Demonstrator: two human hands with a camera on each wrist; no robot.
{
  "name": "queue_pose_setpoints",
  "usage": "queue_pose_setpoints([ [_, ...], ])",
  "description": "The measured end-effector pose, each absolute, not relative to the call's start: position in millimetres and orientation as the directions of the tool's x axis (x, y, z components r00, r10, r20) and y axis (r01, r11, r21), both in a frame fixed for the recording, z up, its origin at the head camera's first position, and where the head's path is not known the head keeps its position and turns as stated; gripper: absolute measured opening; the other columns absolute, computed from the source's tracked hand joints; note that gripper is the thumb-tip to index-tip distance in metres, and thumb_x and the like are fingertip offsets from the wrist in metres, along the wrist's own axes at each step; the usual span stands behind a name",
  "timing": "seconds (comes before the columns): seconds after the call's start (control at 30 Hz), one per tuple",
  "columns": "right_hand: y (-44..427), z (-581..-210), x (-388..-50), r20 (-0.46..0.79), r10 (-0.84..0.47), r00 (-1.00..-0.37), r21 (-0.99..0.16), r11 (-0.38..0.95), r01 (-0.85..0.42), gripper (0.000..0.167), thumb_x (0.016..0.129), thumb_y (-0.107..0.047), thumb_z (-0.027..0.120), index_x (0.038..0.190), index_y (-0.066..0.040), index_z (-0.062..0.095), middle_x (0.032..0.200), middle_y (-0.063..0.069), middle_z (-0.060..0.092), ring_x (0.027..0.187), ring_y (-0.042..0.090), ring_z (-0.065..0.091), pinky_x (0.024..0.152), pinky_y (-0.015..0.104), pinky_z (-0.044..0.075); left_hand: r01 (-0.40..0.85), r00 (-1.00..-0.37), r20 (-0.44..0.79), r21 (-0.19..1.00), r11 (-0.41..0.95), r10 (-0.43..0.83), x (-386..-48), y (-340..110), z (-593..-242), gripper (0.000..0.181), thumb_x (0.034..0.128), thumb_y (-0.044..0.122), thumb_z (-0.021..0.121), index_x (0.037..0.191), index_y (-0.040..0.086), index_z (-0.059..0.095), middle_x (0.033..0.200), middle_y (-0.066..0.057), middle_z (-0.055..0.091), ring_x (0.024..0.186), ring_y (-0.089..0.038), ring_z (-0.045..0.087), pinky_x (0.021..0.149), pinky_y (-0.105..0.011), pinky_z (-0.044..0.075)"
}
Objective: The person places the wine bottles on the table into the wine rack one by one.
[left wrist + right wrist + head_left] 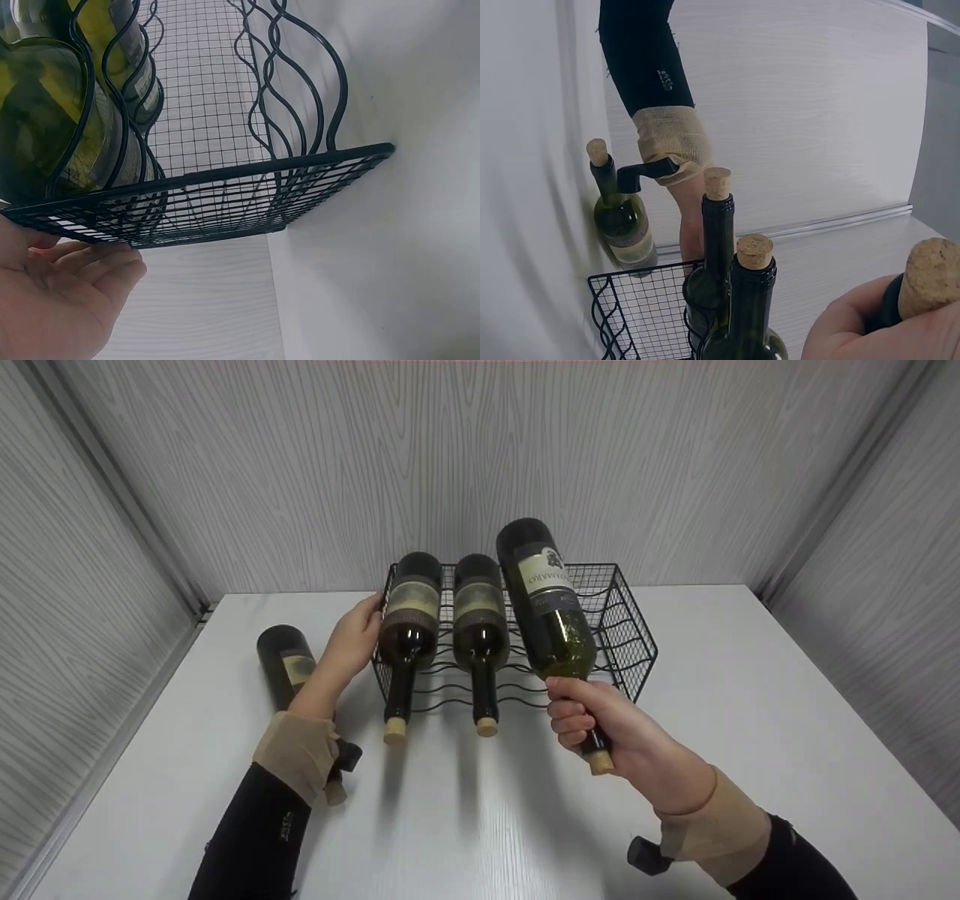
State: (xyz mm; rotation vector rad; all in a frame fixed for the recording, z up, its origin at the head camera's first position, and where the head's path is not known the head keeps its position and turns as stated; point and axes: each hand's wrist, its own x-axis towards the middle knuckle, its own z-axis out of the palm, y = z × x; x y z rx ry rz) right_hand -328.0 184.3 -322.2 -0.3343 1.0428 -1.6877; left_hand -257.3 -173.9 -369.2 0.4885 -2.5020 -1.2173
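Observation:
My right hand point(619, 727) grips a dark green wine bottle point(544, 600) by its neck, fingers curled round below the cork. The bottle tilts over the right part of a black wire wine rack point(637, 607), its base toward the back. Whether it touches the wires cannot be told. Two corked wine bottles lie in the rack, a left one point(412, 607) and a middle one point(480, 607), necks toward me. My left hand point(351, 637) rests against the rack's left side; in the left wrist view its fingers point(112, 270) lie loosely extended along the outer mesh point(217, 210).
Another corked wine bottle point(277, 645) lies on the white table point(712, 697) left of the rack, partly hidden by my left forearm. Grey wood-grain panels point(450, 450) stand behind and on both sides. A small black device sits on each wrist band.

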Motion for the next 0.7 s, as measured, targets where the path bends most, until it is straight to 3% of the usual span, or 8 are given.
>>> queue_pose_setpoints([
  [0.7, 178.5, -331.7, -334.1, -0.31, -0.855, -0.416, -0.729, -0.068, 0.682, 0.01, 0.112, -0.01, 0.042, 0.101, -0.009, 0.042, 0.058, -0.008, 0.045, 0.046, -0.001, 0.042, 0.045, 0.01, 0.04, -0.152, -0.891, 0.151, 0.791, 0.593, -0.429, -257.4, -173.8, -369.1, 0.052, 0.1146, 0.013, 0.029, 0.162, -0.008, 0.031, 0.167, -0.029, 0.036, 0.16, -0.042, 0.031, 0.136, -0.05, 0.022],
])
